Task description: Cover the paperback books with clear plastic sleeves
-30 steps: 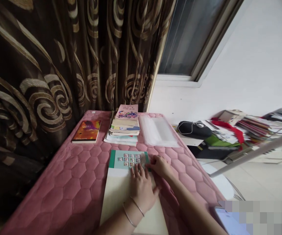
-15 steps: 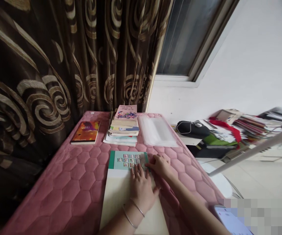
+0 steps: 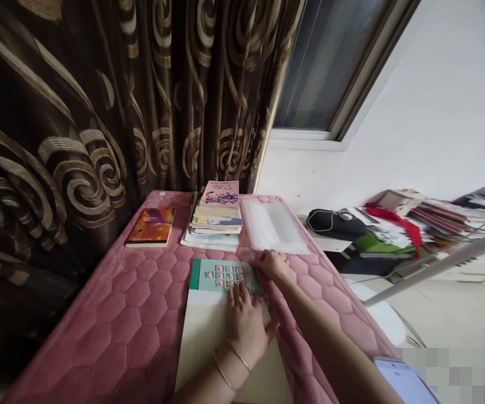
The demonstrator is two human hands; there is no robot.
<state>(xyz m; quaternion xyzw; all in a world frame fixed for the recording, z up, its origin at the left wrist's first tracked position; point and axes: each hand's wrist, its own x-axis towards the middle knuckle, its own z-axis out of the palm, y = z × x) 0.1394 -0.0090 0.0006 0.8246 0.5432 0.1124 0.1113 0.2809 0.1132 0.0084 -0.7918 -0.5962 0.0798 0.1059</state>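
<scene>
Pressing my left hand (image 3: 245, 328) flat on the cream-and-green book (image 3: 221, 320), I keep it pinned to the pink quilted table cover (image 3: 133, 314), fingers spread near the grid of small pictures on its green band. My right hand (image 3: 272, 265) sits at the book's far right corner, fingers curled loosely on the edge; whether they actually pinch anything I cannot tell, since the fingertips are hidden against the cover. The book lies straight in front of me, near the table's right side. Just beyond it is the stack of books (image 3: 216, 220), with the orange book (image 3: 151, 226) to its left and a pile of clear plastic sleeves (image 3: 272, 225) to its right, near my right hand. I judge I am at the stage of squaring and steadying this book. Whatever I do with the right hand calls for a light touch at that corner while the left palm stops the book sliding on the soft cover
</scene>
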